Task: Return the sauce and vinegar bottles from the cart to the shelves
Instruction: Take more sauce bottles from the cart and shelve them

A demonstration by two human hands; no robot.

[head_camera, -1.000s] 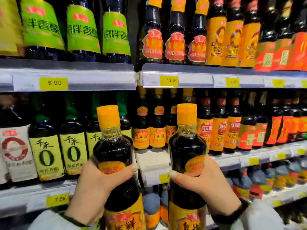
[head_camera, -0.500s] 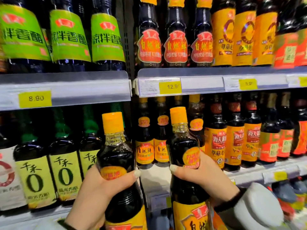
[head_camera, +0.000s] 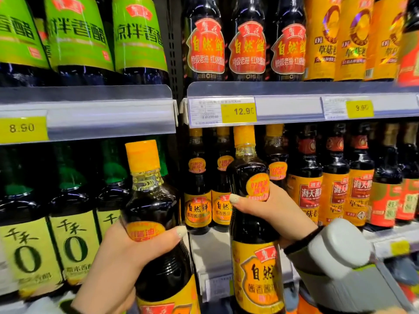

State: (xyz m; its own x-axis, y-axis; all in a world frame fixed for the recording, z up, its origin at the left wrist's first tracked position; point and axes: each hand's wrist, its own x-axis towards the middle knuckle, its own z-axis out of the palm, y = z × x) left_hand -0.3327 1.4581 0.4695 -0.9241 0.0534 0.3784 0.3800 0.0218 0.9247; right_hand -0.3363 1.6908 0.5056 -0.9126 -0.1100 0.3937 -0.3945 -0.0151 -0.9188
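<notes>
I hold two dark soy sauce bottles with orange caps and yellow labels, one in each hand. My left hand (head_camera: 118, 264) grips the left bottle (head_camera: 154, 214) around its shoulder, in front of the green-capped vinegar bottles. My right hand (head_camera: 269, 214) grips the right bottle (head_camera: 249, 177) at its upper body, upright. Its cap reaches up to the price rail, just in front of matching bottles (head_camera: 198, 189) on the middle shelf. A bare patch of shelf (head_camera: 210, 248) lies in front of those matching bottles, between my two hands.
The upper shelf rail (head_camera: 290, 107) carries yellow price tags 12.90 and 9.90; the left rail (head_camera: 90, 116) shows 8.90. Green-labelled vinegar bottles (head_camera: 77, 35) and red-labelled sauce bottles (head_camera: 247, 41) fill the top shelf. Orange-labelled bottles (head_camera: 335, 189) crowd the middle shelf to the right.
The shelves have drawn closer and both bottles sit higher in view. The right bottle has moved up and forward toward the matching bottles on the middle shelf.
</notes>
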